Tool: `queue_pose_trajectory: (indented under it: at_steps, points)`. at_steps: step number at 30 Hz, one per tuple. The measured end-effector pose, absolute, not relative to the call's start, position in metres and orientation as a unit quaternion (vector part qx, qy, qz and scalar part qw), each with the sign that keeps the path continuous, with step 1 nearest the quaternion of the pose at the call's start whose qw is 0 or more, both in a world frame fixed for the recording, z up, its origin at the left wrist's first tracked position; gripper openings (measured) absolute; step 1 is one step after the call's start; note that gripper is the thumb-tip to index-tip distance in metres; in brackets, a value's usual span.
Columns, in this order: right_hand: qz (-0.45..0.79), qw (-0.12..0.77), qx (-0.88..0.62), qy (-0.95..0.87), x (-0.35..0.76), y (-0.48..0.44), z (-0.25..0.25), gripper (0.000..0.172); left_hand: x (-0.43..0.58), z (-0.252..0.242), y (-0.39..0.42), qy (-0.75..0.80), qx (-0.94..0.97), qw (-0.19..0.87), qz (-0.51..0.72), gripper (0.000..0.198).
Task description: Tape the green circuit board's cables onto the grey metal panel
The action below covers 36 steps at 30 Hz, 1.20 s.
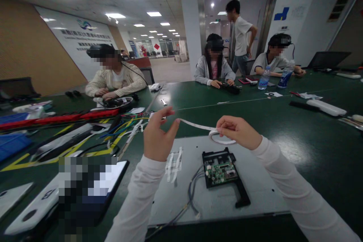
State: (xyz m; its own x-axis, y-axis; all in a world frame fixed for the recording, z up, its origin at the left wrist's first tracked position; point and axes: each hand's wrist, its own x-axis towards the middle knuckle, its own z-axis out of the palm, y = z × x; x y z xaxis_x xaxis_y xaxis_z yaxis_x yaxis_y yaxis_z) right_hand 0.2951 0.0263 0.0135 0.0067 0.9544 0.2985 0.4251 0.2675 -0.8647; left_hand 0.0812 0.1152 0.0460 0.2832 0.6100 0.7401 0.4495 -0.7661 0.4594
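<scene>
A narrow strip of white tape (197, 124) stretches between my two hands above the grey panel (255, 196). My left hand (159, 136) is curled and holds its free end at the thumb tip. My right hand (239, 130) pinches the thin tape roll (222, 141), which hangs below the fingers. Under the hands lies a black bracket (242, 193) with a green circuit board (219, 172). Grey cables (190, 189) run from the board across the panel. White tape strips (174, 164) sit on the panel's left part.
Left on the table are a phone (112, 181), white casings (28, 211), coloured wires (120, 132), yellow tape lines and blue trays (13, 147). Across it sit several people; another person stands behind. Bottles (264, 78) and a white-and-black tool (326, 107) lie right.
</scene>
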Motion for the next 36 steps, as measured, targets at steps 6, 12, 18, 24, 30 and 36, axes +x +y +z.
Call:
queue_pose_trajectory:
  at_steps: [6, 12, 18, 24, 30, 36]
  points:
    - [0.142, 0.408, -0.584, -0.688, 0.286, 0.025, 0.012, 0.01, 0.099, 0.043, 0.092, 0.212, 0.87, -0.04, 0.444, 0.02]
    - [0.076, 0.362, -0.583, -0.724, 0.273, 0.019, 0.014, 0.008, 0.117, 0.027, 0.076, 0.181, 0.91, -0.089, 0.362, 0.01]
    - [0.038, 0.337, -0.597, -0.727, 0.268, 0.017, 0.016, 0.009, 0.117, 0.027, 0.075, 0.186, 0.914, -0.092, 0.348, 0.01]
    - [0.061, 0.35, -0.587, -0.727, 0.269, 0.016, 0.017, 0.011, 0.12, 0.023, 0.074, 0.161, 0.909, -0.117, 0.367, 0.011]
    - [0.254, 0.433, -0.524, -0.688, 0.275, 0.019, 0.016, 0.007, 0.122, 0.02, 0.072, 0.125, 0.892, -0.158, 0.405, 0.01]
    - [0.434, 0.492, -0.432, -0.619, 0.279, 0.027, 0.011, 0.006, 0.12, 0.018, 0.075, 0.087, 0.894, -0.216, 0.384, 0.014]
